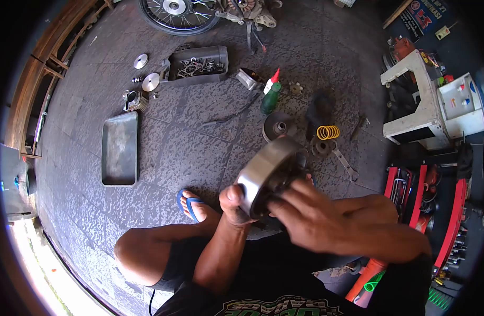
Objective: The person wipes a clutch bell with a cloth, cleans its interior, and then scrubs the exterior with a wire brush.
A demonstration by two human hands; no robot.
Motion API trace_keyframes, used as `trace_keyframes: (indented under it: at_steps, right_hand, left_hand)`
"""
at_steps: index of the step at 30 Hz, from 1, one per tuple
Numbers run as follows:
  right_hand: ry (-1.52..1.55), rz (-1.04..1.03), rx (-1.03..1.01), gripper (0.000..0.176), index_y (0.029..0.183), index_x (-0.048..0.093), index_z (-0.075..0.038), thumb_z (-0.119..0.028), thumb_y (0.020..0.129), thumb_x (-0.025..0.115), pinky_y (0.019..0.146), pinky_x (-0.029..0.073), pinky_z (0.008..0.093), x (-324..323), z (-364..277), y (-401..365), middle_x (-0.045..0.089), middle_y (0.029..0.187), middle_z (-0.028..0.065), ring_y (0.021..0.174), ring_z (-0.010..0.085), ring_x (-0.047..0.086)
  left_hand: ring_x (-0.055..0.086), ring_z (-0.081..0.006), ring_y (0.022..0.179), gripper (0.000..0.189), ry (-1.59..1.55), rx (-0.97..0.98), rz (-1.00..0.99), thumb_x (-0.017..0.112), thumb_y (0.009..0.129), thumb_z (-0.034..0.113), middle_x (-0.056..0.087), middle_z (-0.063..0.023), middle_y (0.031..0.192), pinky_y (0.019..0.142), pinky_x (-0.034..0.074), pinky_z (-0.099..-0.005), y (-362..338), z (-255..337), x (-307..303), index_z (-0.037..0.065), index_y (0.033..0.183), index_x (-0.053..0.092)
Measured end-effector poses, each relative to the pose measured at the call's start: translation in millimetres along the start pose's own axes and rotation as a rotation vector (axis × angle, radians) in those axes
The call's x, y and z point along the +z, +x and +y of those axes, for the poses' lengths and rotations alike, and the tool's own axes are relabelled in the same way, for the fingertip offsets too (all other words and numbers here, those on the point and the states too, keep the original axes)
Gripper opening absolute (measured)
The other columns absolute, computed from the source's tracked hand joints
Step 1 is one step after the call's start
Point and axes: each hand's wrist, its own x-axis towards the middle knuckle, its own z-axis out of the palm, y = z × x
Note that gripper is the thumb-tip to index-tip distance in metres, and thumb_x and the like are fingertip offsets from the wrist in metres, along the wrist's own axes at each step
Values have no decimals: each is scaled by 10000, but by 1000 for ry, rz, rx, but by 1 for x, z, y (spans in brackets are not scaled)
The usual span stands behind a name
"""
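Observation:
A round metal drum (265, 168) with a shiny rim is held up, tilted, above my lap. My left hand (233, 204) is closed round its lower left rim, the thumb on the outside. The fingers of my right hand (304, 213) reach into the drum's open side, where dark parts show; the fingertips are partly hidden. Just beyond the drum on the floor lie a round metal plate (276, 128), a yellow coil spring (328, 132) on a dark toothed part (321, 148), and a wrench (346, 163). Behind them stands a green bottle (271, 99) beside a white bottle with a red tip.
A grey bin of small metal parts (194, 80) lies ahead, with an empty tray (104, 152) to the left. A cylinder block (135, 101) and discs are nearby. At the right are a white stool (429, 100) and red tool racks (452, 226). A wheel (173, 26) is at the top.

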Motion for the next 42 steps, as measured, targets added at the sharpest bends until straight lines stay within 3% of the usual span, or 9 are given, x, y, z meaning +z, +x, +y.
trace_keyframes:
  at_steps: [5,10,14,16,20,26,29,33,42]
  right_hand:
    - [701,132,414,443,1162,604,-5,15,724,667,798,521,421,10,-19,5,637,1025,180,951,340,609]
    - [-39,24,0,402,1102,628,39,-7,704,662,791,526,399,6,10,-2,655,1011,169,949,284,617]
    - [171,22,81,370,1115,626,42,-7,752,678,813,519,400,2,0,1,645,1026,176,950,304,618]
    - [650,22,473,417,1194,603,20,-75,821,762,801,538,393,-6,-22,9,648,1058,155,943,325,657]
    - [513,227,365,460,1214,578,16,-89,812,776,795,528,413,18,-21,15,633,1044,175,937,335,659]
    - [93,21,-2,383,1151,596,19,-103,800,689,765,525,392,-7,18,10,631,988,147,910,293,614]
    - [-190,-110,-199,331,1110,627,8,-152,822,602,781,545,349,-16,26,5,622,968,113,885,228,595]
    - [-193,-227,-174,336,1109,641,19,-140,814,615,818,553,333,-10,17,-5,622,1012,143,909,233,593]
    - [644,160,432,423,1270,580,25,73,850,612,804,535,332,23,-28,-5,668,1032,135,855,249,680]
  left_hand:
    - [550,-338,1268,1072,64,40,46,676,738,705,514,-229,1429,1087,455,-448,-3,-12,-14,-36,1466,409]
    - [544,-348,1276,1055,4,83,86,639,763,733,498,-231,1444,1097,449,-465,4,-10,-7,3,1485,398]
    - [532,-361,1294,1063,-21,38,37,649,748,732,491,-233,1450,1097,446,-485,3,-14,-5,16,1491,394]
    - [492,-393,1329,1121,-109,41,62,687,713,685,428,-237,1493,1116,411,-546,2,-25,-3,23,1533,302]
    - [429,-406,1382,1135,-93,119,111,700,722,643,359,-210,1545,1117,382,-627,6,-19,2,68,1575,221]
    - [484,-356,1345,1189,58,-118,173,285,740,968,507,-166,1457,1125,398,-496,5,4,-2,59,1496,404]
    - [499,-353,1343,1163,-390,-68,-33,515,774,867,448,-215,1487,1093,449,-439,5,11,-14,23,1541,286]
    - [581,-336,1228,1045,-69,-1,50,733,740,500,502,-273,1400,1032,487,-404,-4,12,6,-90,1493,312]
    - [454,-377,1363,1157,53,74,30,733,701,665,367,-279,1511,1140,394,-473,6,-13,-16,38,1552,262]
